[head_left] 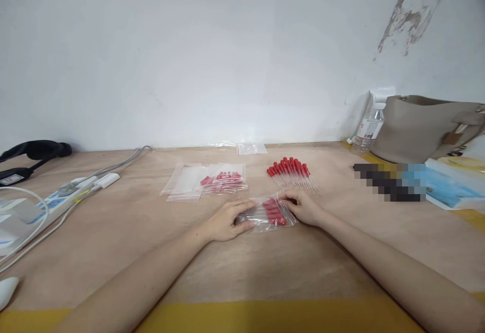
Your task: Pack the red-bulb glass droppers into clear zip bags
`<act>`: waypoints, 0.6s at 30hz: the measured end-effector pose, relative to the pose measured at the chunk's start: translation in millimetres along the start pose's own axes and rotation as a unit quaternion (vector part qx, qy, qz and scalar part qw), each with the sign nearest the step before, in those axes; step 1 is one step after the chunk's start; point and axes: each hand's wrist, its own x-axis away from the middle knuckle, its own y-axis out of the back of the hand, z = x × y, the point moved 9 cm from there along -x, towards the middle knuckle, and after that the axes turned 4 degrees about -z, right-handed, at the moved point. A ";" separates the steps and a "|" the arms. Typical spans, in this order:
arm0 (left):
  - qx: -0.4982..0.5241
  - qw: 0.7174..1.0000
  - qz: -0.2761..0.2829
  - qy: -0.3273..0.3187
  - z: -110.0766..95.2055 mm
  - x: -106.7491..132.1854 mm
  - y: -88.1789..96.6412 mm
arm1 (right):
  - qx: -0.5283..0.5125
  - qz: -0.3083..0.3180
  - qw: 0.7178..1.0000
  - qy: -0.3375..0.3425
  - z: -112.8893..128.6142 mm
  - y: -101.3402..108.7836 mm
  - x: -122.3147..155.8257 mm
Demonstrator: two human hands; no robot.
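Observation:
A clear zip-lock bag lies flat on the table between my hands. Inside it are several droppers with red rubber bulbs, lying side by side, bulbs toward the right. My left hand holds the bag's left end, thumb and fingers on opposite edges. At the upper right corner, near the bag's zip strip, the thumb and fingers of my right hand are pinched on the plastic. Just beyond the right hand is a fanned pile of loose red-bulbed droppers. Behind my left hand lie overlapping zip-lock bags, some containing red-bulbed droppers.
A white power strip with plugs and cables stands left, near a black strap-like object. At the right are a plastic bottle, a grey-beige handbag and a blue packet. A small bag lies by the wall.

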 end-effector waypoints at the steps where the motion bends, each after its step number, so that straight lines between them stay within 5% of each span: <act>1: 0.001 1.000 0.000 0.000 0.0 0.0 -0.1 | -0.009 -0.001 1.000 -0.002 0.4 2.2 -0.2; 6: 0.003 1.000 -0.001 -0.008 -0.3 0.4 -0.9 | -0.034 -0.087 0.986 -0.138 -19.9 21.6 3.4; 13: 0.010 1.000 -0.007 -0.015 -3.5 0.6 2.7 | -0.101 0.010 0.977 -0.186 -16.1 -7.8 12.8; 18: -0.043 0.991 -0.122 -0.024 -6.2 2.2 22.4 | -0.311 -0.021 0.916 -0.252 -22.1 10.6 14.4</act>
